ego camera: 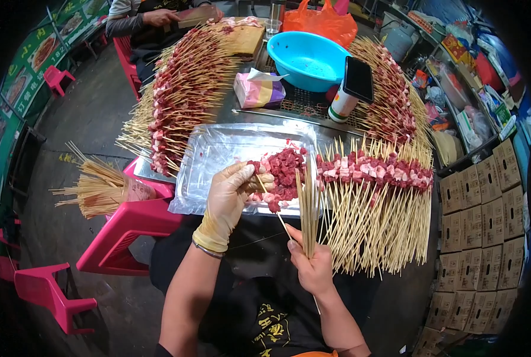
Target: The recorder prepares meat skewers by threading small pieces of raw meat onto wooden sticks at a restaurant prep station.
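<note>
My left hand (pixel 229 192), in a thin pale glove, pinches a piece of red meat (pixel 255 167) at the tip of a wooden skewer (pixel 283 223). Lower on that skewer sits another meat piece (pixel 273 203). My bare right hand (pixel 311 263) holds the skewer's lower part together with an upright bundle of bare skewers (pixel 307 209). Behind the hands, diced meat (pixel 285 169) lies in a metal tray lined with clear plastic (pixel 212 147). To the right of the tray, many loaded meat skewers (pixel 377 172) are laid side by side.
More loaded skewers are piled at left (pixel 180 98) and far right (pixel 390 98). A blue basin (pixel 310 58), tissue pack (pixel 258 91) and phone on a cup (pixel 359 79) stand beyond the tray. A pink stool (pixel 122 223) supports bare skewers (pixel 96 187). Across the table, a person holds a cleaver (pixel 198 17).
</note>
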`<state>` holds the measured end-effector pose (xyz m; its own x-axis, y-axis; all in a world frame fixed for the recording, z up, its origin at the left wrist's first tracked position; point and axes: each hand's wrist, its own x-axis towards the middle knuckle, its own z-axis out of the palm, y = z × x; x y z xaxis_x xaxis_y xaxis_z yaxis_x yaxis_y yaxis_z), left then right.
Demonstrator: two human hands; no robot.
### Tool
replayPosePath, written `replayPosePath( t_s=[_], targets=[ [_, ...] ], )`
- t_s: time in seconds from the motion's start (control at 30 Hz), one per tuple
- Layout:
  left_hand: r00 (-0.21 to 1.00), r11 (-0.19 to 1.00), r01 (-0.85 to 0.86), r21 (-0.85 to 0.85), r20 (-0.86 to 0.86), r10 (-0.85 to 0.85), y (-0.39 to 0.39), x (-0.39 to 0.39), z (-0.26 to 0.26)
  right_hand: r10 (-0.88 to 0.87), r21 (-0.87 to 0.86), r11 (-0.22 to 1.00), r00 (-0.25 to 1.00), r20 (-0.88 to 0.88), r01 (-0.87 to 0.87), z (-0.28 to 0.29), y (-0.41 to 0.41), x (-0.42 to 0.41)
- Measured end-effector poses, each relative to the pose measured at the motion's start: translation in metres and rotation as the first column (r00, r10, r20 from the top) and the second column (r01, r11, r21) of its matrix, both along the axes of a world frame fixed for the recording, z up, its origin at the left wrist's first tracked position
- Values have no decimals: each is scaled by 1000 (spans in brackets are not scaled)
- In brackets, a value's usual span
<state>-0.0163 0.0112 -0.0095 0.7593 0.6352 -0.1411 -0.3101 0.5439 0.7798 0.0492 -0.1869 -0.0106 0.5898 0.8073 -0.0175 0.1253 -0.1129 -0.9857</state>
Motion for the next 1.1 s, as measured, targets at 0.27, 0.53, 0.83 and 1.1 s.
replayPosePath(
  t_s=[0.27,0.53,0.83,1.1],
  targets=[
    [999,999,34,19,-28,-34,-7,2,4,8,42,999,996,-91,-4,-2,6,-1],
    [993,998,38,46,-118,-32,-25,13,6,-215,95,974,969,118,205,-14,24,-6],
    [990,993,98,58,-107,-92,-34,19,6,-352,112,933,931,100,341,34,-11,10],
    [997,999,26,36,-71,-23,-12,14,-2,-705,205,706,645,295,678,110,-117,138]
  ],
)
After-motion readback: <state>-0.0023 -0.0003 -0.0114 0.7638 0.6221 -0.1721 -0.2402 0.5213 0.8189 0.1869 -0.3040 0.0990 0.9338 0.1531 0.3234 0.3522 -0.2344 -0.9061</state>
